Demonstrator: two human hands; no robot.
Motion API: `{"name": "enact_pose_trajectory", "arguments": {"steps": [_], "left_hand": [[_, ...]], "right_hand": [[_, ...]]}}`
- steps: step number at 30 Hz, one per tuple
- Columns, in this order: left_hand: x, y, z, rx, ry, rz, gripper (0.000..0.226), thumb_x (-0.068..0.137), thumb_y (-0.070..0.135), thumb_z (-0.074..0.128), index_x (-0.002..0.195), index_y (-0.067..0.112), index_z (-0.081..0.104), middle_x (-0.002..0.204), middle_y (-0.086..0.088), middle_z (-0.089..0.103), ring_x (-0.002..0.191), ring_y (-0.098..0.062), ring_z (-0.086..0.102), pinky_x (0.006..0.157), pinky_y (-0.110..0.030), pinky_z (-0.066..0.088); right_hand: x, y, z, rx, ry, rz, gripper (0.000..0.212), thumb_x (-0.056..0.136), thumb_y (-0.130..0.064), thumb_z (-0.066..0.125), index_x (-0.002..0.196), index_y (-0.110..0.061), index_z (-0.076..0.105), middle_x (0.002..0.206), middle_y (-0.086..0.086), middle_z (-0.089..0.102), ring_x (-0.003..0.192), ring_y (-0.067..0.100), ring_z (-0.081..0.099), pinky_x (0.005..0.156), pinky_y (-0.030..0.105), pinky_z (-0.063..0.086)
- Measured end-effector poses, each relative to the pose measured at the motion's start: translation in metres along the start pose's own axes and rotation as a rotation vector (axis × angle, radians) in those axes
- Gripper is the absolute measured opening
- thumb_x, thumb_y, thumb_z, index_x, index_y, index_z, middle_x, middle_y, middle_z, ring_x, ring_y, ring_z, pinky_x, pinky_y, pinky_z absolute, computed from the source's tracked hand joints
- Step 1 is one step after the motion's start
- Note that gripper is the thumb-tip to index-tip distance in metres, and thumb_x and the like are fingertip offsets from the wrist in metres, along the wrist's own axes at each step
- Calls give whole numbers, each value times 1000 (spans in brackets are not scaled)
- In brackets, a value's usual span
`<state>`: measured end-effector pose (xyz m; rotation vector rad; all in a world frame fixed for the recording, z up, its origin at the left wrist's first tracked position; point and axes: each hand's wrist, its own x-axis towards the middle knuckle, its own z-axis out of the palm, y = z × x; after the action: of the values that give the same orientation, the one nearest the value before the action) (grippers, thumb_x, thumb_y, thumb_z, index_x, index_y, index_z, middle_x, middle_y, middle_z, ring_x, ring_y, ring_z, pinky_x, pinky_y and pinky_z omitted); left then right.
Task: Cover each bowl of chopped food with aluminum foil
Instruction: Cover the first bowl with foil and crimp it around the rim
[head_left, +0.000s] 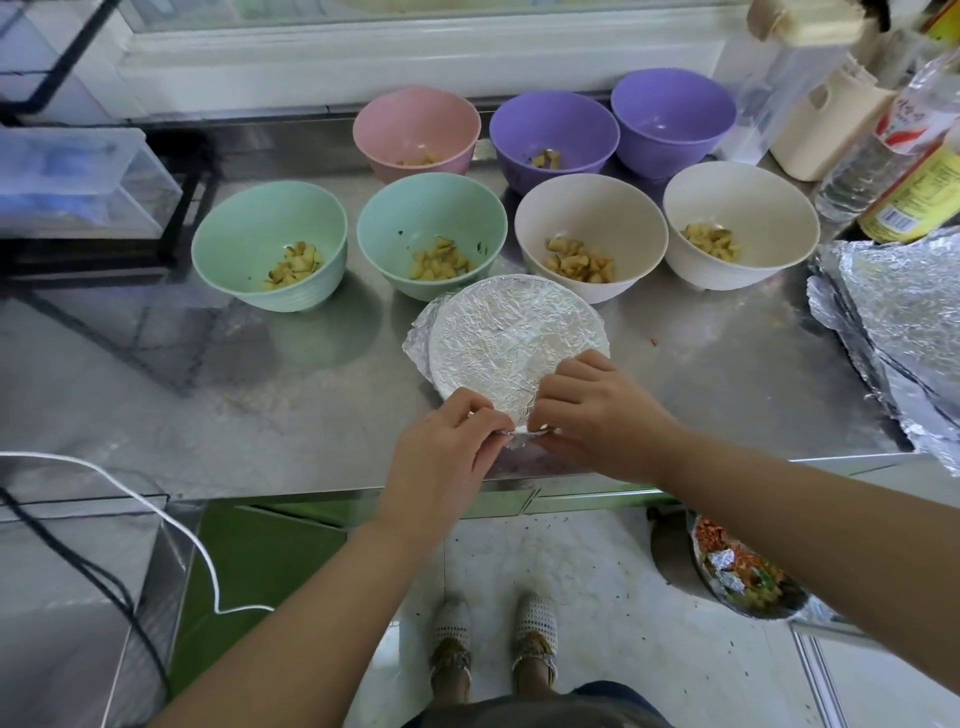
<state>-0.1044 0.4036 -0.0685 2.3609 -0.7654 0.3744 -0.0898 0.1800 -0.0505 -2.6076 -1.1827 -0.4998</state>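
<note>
Both the left hand (447, 447) and right hand (592, 415) pinch foil (514, 332) at the covered bowl's near rim on the bench (260, 395).

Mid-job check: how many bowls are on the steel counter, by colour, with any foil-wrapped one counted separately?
Pink bowl: 1
Purple bowls: 2
Green bowls: 2
Cream bowls: 2
Foil-covered bowl: 1
Total: 8
</note>
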Motion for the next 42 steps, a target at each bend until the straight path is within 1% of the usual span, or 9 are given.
{"name": "enact_pose_trajectory", "arguments": {"steps": [4, 7, 13, 20, 25, 29, 37, 39, 42], "left_hand": [[0, 0, 0, 14, 12, -1, 15, 95, 27, 60, 92, 16, 71, 92, 3, 61, 61, -18, 57, 51, -33, 50], [0, 0, 1, 4, 6, -3, 17, 95, 29, 59, 94, 16, 70, 92, 3, 61, 61, -18, 56, 52, -34, 50], [-5, -6, -1, -13, -59, 43, 19, 94, 36, 61, 104, 20, 64, 102, 3, 58, 64, -16, 59, 55, -31, 53], [-2, -10, 3, 82, 24, 72, 10, 95, 28, 65, 95, 18, 65, 94, 2, 59, 59, -19, 55, 51, -30, 48], [1, -19, -1, 115, 37, 110, 13, 97, 32, 59, 95, 20, 60, 95, 1, 60, 57, -20, 55, 52, -31, 49], [2, -26, -2, 134, 9, 131, 12, 94, 31, 56, 97, 22, 48, 102, 3, 50, 56, -21, 53, 50, -33, 50], [6, -36, -4, 241, 37, 150, 16, 91, 31, 57, 100, 22, 46, 108, 2, 46, 53, -23, 51, 55, -29, 44], [7, -37, -5, 235, 35, 156, 19, 91, 30, 60, 101, 22, 47, 109, 1, 46, 55, -23, 53, 56, -29, 44], [2, -40, -6, 212, -47, 196, 42, 80, 32, 81, 107, 23, 49, 113, 0, 46, 65, -19, 58, 61, -31, 51]], "right_hand": [[4, -6, 5, 4, 28, 82, 39, 104, -43, 50, 77, -18, 63, 78, -2, 58, 72, 22, 53, 72, 37, 43], [2, -11, 9, 1, 41, 141, 28, 94, -40, 64, 76, -19, 62, 77, -3, 58, 72, 22, 52, 73, 37, 42], [3, -16, 10, 7, 74, 194, 29, 93, -41, 60, 73, -21, 64, 75, -7, 58, 72, 20, 53, 74, 35, 38], [7, -19, 8, 35, 70, 199, 28, 92, -39, 60, 71, -22, 66, 73, -8, 60, 73, 19, 53, 76, 33, 36], [8, -17, 5, 52, 44, 202, 19, 86, -32, 71, 70, -22, 65, 73, -9, 60, 73, 19, 53, 75, 32, 35], [6, -16, 4, 63, 4, 209, 19, 80, -22, 81, 69, -22, 65, 73, -9, 61, 73, 19, 54, 76, 32, 34], [6, -15, 2, 107, -20, 220, 21, 79, -21, 82, 70, -22, 64, 73, -10, 60, 73, 20, 54, 76, 34, 36], [6, -15, 2, 117, -22, 226, 20, 79, -22, 82, 70, -22, 64, 73, -10, 60, 73, 20, 54, 76, 34, 35], [5, -15, 2, 119, -32, 232, 18, 80, -24, 79, 71, -23, 64, 74, -11, 60, 74, 18, 52, 75, 33, 35]]}}
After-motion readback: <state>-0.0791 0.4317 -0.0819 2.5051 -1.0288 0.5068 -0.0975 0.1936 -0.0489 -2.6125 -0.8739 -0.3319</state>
